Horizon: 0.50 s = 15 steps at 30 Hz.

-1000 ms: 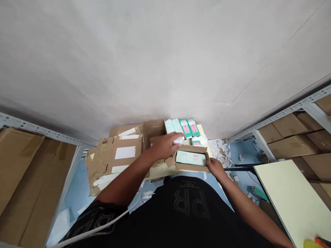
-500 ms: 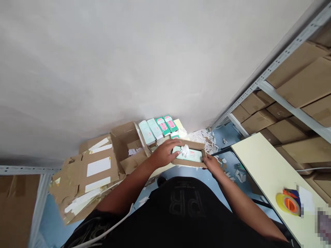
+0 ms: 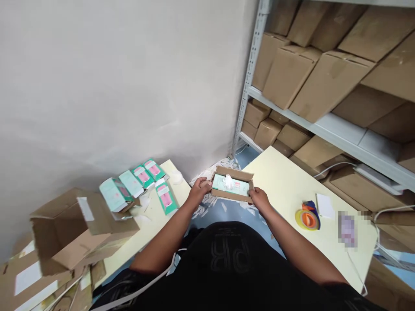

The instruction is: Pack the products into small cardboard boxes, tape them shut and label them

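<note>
A small open cardboard box (image 3: 238,173) is held level between my two hands, above the gap separating two tables. Inside it lies a pale green packet (image 3: 218,182) with a wad of crumpled white paper (image 3: 228,182) on top. My left hand (image 3: 199,192) grips the box's left end, thumb along the side. At the opposite end, my right hand (image 3: 260,200) is closed around the right corner.
Green-and-pink packets (image 3: 165,196) lie on the left table (image 3: 129,235) beside a large open carton (image 3: 61,224). The right table (image 3: 275,181) bears a yellow tape roll (image 3: 306,219) and white paper (image 3: 325,205). Shelves (image 3: 285,113) of cartons stand behind; paper scraps litter the floor.
My view has turned right, bringing more of the right table and shelves into sight. The box has moved away from the left table, and my left hand has shifted to its left end.
</note>
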### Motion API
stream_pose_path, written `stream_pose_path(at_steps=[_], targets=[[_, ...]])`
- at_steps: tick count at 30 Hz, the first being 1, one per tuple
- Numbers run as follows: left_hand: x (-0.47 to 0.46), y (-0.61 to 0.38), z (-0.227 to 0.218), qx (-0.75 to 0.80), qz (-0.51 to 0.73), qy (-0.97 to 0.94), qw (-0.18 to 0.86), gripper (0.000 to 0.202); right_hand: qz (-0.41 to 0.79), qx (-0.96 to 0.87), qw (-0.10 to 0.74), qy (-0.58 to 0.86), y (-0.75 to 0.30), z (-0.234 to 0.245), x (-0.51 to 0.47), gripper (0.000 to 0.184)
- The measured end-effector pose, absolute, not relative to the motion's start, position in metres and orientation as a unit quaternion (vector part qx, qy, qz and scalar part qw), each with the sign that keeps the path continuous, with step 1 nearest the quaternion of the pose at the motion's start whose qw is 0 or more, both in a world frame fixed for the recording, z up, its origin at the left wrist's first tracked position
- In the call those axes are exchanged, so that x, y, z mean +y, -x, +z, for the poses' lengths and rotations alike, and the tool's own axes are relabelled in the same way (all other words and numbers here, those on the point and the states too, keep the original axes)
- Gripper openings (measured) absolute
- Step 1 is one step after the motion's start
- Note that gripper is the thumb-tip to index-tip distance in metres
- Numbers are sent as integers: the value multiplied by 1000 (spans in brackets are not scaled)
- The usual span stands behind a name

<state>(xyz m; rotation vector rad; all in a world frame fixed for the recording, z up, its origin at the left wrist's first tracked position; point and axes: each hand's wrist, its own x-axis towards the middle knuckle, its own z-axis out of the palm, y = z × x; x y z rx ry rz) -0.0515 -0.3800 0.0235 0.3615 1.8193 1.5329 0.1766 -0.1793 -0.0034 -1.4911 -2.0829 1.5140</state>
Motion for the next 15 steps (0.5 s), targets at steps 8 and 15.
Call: stream_pose_path(at_steps=[8,15], targets=[[-265,27,-4,680,514,-312,419,56,457,-644,76,609,-229,-25,-115,23],[-146,40,-26,628,384,-492,465,76,429,-557,86,706,-247,-38,-69,23]])
